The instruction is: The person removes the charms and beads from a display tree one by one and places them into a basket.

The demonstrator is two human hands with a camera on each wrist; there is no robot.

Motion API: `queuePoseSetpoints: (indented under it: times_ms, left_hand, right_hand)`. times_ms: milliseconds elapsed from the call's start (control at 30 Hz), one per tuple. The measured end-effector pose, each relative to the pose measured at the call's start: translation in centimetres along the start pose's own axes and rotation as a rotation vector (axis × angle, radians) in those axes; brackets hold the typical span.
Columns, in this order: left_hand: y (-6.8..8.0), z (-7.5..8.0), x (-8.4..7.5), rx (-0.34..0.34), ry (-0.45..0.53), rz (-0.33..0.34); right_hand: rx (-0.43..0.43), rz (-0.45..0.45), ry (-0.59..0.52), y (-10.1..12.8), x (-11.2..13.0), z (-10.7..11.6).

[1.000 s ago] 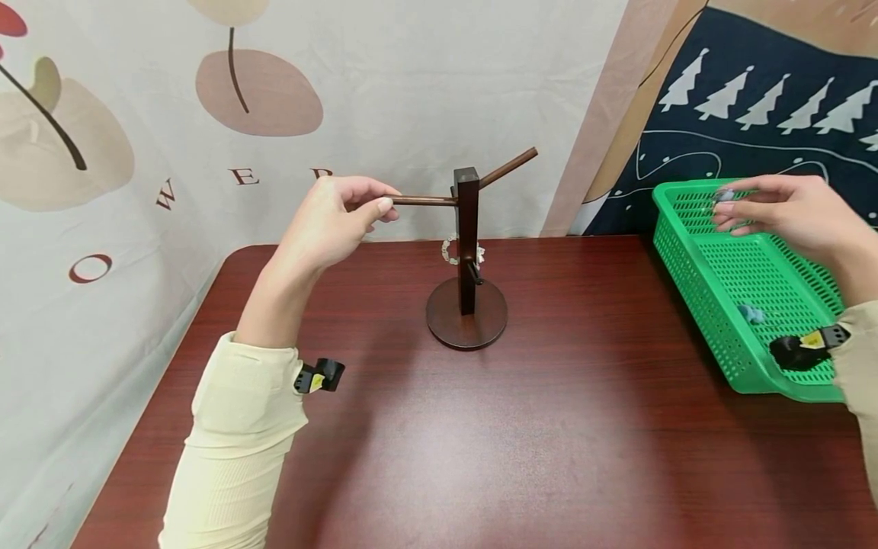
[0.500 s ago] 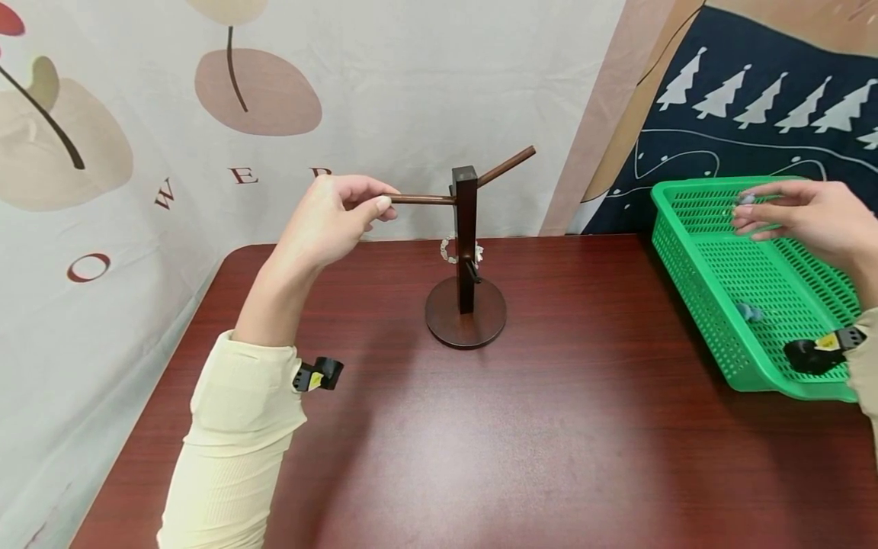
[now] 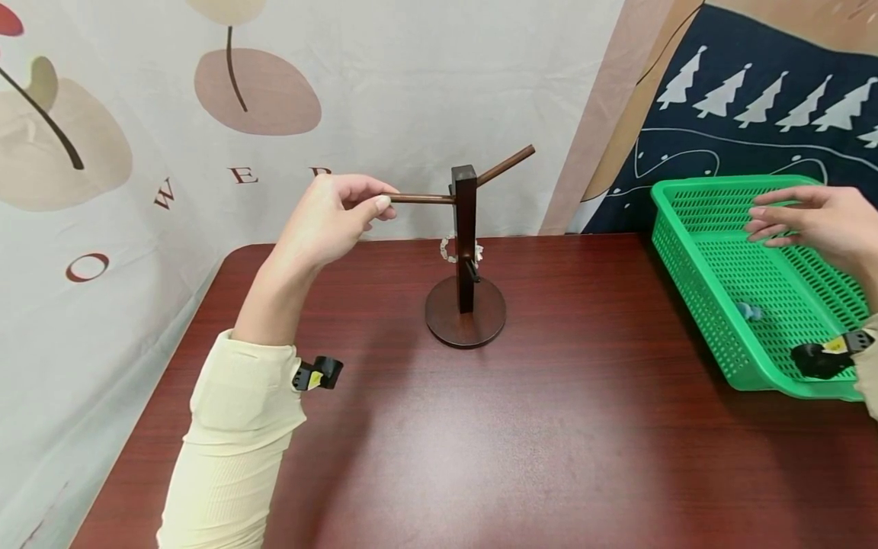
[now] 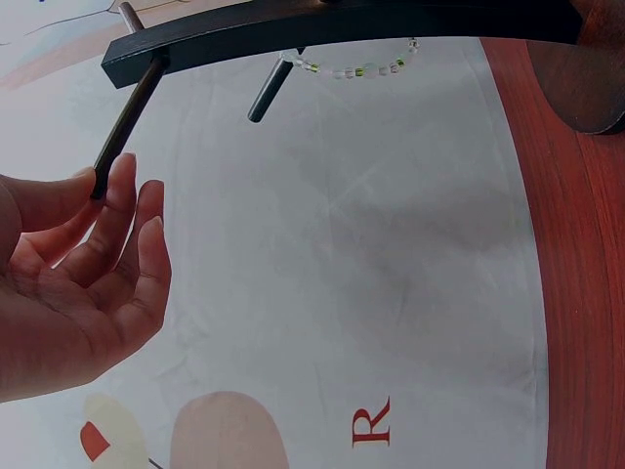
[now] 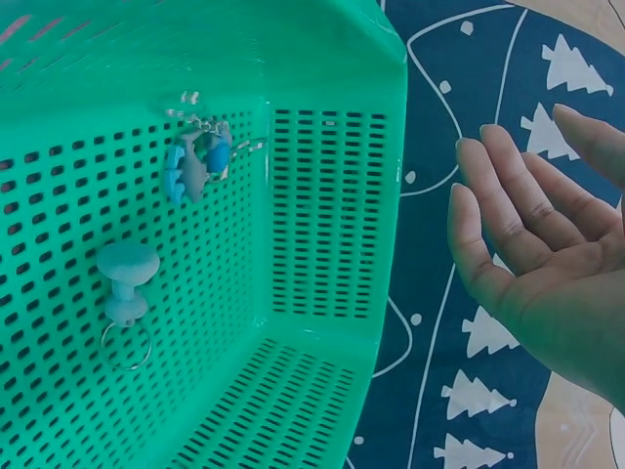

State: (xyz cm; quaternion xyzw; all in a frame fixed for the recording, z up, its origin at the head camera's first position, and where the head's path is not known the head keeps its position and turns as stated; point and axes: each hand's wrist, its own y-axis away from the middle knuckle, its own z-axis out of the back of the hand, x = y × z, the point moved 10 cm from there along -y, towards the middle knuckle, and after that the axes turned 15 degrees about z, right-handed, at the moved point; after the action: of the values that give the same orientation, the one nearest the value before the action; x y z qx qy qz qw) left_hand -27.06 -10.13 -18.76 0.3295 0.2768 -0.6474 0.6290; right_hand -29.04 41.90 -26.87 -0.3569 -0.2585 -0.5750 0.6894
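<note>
My left hand (image 3: 336,217) pinches the end of a thin peg (image 3: 421,199) on a dark wooden stand (image 3: 466,244) with a round base. Thumb and fingertips meet at the peg's tip in the left wrist view. A beaded bracelet (image 4: 361,71) hangs on a lower peg (image 4: 270,90). My right hand (image 3: 812,221) hovers above a green plastic basket (image 3: 700,305), fingers loosely extended and holding nothing. Inside the basket, the right wrist view shows a keychain with blue and grey charms (image 5: 198,164) and a blue-grey keychain with a metal ring (image 5: 127,283).
The stand and basket are on a reddish-brown table (image 3: 535,427), the basket at its right side. A pale printed cloth (image 3: 411,91) hangs behind. At the back right is dark blue cloth (image 3: 748,145) with white trees. Another peg (image 3: 507,164) juts up rightward from the stand.
My right hand has moved a little right over the basket and let go of the small grey-blue thing it held. The left hand stays on the peg.
</note>
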Motion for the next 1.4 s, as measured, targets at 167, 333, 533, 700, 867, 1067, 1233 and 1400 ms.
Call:
queuePoseSetpoints:
  times_ms: [167, 333, 533, 700, 867, 1067, 1233, 1400]
  left_hand:
    - [0.0, 0.0, 0.0, 0.002, 0.001, -0.002]
    - [0.0, 0.0, -0.1, -0.001, 0.004, -0.006]
    - [0.0, 0.0, 0.0, -0.002, 0.008, -0.005]
    - [0.0, 0.0, 0.0, -0.005, 0.01, 0.0]
    - [0.0, 0.0, 0.0, -0.007, 0.008, 0.005]
    - [0.0, 0.0, 0.1, -0.007, 0.008, 0.007]
    - [0.1, 0.1, 0.1, -0.008, 0.006, 0.01]
    - [0.1, 0.0, 0.1, -0.005, 0.009, 0.01]
  right_hand:
    - [-0.001, 0.018, -0.002, -0.2, 0.4, 0.0]
    - [0.009, 0.021, 0.007, -0.3, 0.7, -0.1]
    - [0.011, 0.012, -0.024, -0.5, 1.2, -0.3]
    - [0.013, 0.011, -0.054, -0.7, 2.1, -0.7]
    - [0.04, 0.023, -0.079, -0.8, 3.3, -1.5]
    - [0.051, 0.027, -0.097, -1.0, 4.5, -2.4]
    - [0.061, 0.039, -0.154, -1.2, 5.3, -3.4]
    - [0.086, 0.072, -0.211, -1.4, 6.3, -4.6]
